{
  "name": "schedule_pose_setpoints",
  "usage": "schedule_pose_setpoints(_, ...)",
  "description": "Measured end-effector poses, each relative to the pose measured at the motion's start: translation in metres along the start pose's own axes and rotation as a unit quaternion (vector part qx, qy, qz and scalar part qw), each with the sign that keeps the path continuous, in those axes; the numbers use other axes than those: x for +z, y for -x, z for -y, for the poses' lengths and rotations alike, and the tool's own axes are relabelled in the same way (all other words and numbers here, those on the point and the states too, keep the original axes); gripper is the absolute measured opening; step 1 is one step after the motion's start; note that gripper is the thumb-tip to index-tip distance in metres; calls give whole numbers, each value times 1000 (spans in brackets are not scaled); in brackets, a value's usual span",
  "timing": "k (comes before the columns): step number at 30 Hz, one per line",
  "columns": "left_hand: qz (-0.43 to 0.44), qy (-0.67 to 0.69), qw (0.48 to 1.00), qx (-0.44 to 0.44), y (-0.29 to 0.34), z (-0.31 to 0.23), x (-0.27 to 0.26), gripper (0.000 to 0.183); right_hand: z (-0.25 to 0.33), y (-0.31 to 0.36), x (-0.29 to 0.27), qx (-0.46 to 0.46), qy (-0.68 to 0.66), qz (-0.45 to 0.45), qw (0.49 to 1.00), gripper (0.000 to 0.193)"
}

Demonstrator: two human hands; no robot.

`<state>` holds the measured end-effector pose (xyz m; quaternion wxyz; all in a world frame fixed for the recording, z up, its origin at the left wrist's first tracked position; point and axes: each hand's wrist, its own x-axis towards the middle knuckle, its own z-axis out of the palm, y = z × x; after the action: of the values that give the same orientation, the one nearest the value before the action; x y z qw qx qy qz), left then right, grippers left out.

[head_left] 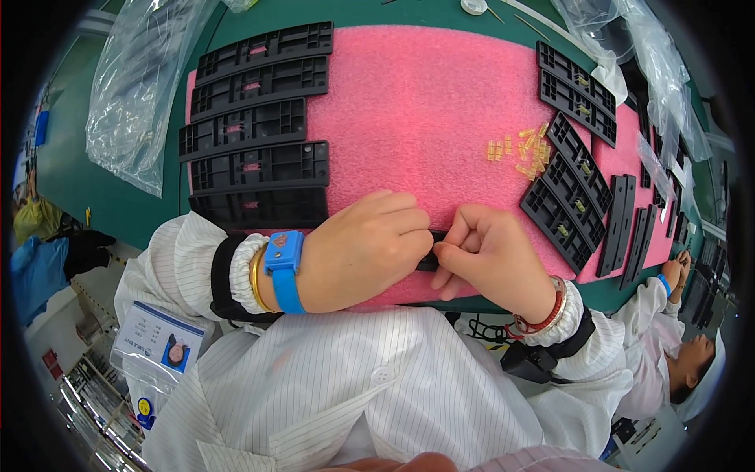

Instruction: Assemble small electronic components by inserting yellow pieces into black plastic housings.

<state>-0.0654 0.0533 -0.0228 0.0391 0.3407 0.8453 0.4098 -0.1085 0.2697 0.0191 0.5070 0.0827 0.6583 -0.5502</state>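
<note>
My left hand [366, 245] is closed, knuckles up, over a black plastic part [429, 263] near the front edge of the pink foam mat [417, 110]. Most of that part is hidden beneath my fingers. At its right end, my right hand [497, 253] has thumb and forefinger pinched together against it. Whether a smaller piece sits in that pinch cannot be made out. Beyond my right hand lies a loose pile of small clear-yellow pieces [537, 153].
Black ribbed plastic panels [250, 126] with small pink marks line the mat's left side. More black panels [578, 169] with yellowish pieces lie at right. Clear plastic bags [141, 86] rest on the green table [102, 189]. A co-worker [664, 346] sits at far right.
</note>
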Motion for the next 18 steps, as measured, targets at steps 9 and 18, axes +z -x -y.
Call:
schedule_pose_setpoints(9, 2, 15, 1000, 4, 1, 2, -1, 10, -3, -2, 1, 2, 13, -8, 1000, 12)
schedule_pose_setpoints(18, 1, 16, 1000, 1, -1, 1, 0, 11, -3, -3, 1, -9, 12, -12, 1000, 13)
